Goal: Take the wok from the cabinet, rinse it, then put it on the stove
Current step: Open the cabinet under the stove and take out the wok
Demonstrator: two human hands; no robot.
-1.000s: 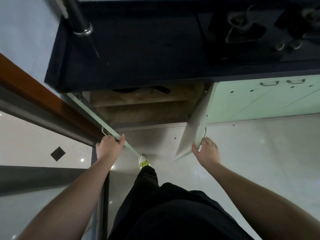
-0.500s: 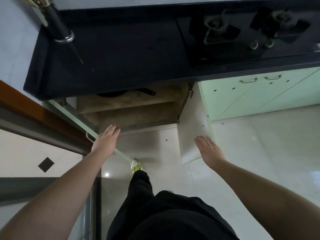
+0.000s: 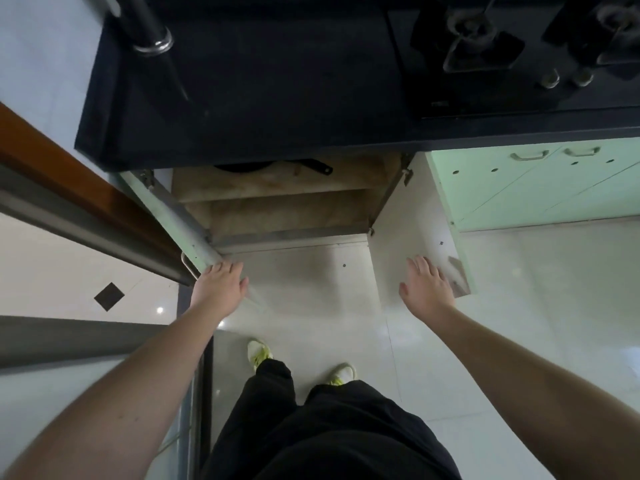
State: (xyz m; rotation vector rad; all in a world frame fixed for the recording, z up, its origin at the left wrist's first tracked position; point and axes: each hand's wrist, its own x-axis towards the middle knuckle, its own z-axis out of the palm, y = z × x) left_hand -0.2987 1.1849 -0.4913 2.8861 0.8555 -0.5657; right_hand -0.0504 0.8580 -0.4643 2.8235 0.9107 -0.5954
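Both pale-green cabinet doors now swung fully wide — a second ago only part-way, with fingers curled on their edges. Left door (image 3: 166,216) folded back against the brown wooden door frame (image 3: 69,174), right door (image 3: 415,244) turned flat with its white inner face up. Released since then: left hand (image 3: 220,289) now open, fingertips just touching the left door's lower corner beside its metal handle (image 3: 187,266); right hand (image 3: 427,294) open too, fingers spread, hovering over the right door's inner face — contact there not clear from this view. Nothing gripped by either hand.

Ahead of both hands and between them, the open cabinet (image 3: 284,209) with brownish shelves. On the upper shelf, far back and mostly hidden under the black countertop edge (image 3: 242,98), the dark round wok (image 3: 242,166), its black handle (image 3: 317,166) pointing toward the right-hand side. Beyond the right hand and higher, the black gas stove (image 3: 485,46) set into the counter.

Meaning for the task: access step done, wok not yet touched. Next move probably a crouch and a reach forward under the counter lip — handle end nearer the right hand. Rinsing and placing on the stove all yet to come.
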